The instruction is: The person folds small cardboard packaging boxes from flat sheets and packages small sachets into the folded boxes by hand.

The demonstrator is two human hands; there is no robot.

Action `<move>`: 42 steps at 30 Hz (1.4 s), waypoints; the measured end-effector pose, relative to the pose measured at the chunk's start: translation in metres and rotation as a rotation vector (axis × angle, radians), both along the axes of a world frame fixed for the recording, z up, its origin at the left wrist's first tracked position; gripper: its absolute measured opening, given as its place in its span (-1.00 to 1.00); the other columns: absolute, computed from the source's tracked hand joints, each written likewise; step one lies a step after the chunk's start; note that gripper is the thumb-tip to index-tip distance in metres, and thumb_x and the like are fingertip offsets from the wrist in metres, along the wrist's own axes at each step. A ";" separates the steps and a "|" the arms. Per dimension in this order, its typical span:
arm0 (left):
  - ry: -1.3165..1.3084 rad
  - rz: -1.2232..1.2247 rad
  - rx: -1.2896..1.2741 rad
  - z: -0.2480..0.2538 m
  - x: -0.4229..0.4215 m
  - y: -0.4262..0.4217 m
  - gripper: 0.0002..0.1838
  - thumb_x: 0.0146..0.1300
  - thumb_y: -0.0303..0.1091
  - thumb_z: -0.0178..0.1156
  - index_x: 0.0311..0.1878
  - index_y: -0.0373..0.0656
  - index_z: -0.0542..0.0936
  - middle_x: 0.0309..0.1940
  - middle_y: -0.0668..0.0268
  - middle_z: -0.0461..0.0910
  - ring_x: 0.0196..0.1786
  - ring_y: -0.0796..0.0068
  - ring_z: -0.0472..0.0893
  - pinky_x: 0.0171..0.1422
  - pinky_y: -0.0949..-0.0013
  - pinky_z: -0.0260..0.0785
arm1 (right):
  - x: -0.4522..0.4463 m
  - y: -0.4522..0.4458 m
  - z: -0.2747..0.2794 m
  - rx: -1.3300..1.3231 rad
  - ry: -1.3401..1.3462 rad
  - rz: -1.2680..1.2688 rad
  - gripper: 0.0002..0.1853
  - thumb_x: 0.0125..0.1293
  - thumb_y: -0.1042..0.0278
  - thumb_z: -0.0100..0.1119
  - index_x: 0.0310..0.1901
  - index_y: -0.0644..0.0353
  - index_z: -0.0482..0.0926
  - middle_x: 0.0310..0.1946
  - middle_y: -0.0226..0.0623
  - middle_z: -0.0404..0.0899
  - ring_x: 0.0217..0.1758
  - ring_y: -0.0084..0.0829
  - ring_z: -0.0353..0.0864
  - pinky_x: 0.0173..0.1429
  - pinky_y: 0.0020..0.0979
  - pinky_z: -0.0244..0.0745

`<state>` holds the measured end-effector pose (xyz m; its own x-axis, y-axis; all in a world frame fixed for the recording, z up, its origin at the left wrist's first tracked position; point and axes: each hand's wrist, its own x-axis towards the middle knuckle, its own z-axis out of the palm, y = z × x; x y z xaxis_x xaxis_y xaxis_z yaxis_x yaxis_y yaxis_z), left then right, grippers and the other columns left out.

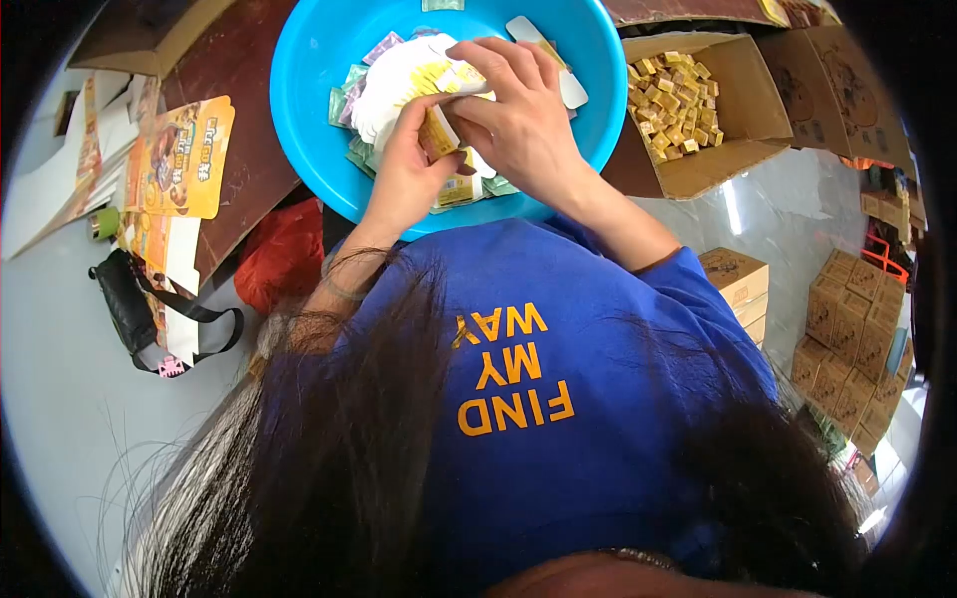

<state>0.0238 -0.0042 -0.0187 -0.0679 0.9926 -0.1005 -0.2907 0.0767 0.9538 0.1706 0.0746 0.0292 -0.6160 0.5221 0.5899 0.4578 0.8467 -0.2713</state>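
A blue plastic basin holds a pile of white and yellow cards with green and purple packets around it. Over the basin, my left hand is closed on a small yellow and white box, its thumb and fingers on either side. My right hand bends over the top of the same box, its fingers curled against it; its fingertips partly hide the box's upper end.
An open cardboard carton with many small yellow boxes stands right of the basin. Flat orange printed cartons lie at left, above a black bag. Stacked brown boxes stand at far right.
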 end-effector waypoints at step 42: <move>-0.543 -0.099 -0.044 0.028 -0.029 -0.003 -0.43 0.35 -0.51 -0.01 0.45 -0.18 0.30 0.22 0.10 0.43 0.10 0.38 0.50 0.17 0.29 0.40 | -0.012 -0.008 -0.037 -0.446 0.542 0.388 -0.60 0.16 0.51 0.42 0.07 0.12 0.72 0.13 -0.37 0.66 0.18 -0.30 0.55 0.30 -0.27 0.39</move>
<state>-0.0051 -0.0070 0.0097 0.0987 0.9857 -0.1362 -0.7294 0.1648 0.6640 0.1586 0.0665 -0.0082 -0.4891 0.5869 0.6452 -0.1393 0.6776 -0.7221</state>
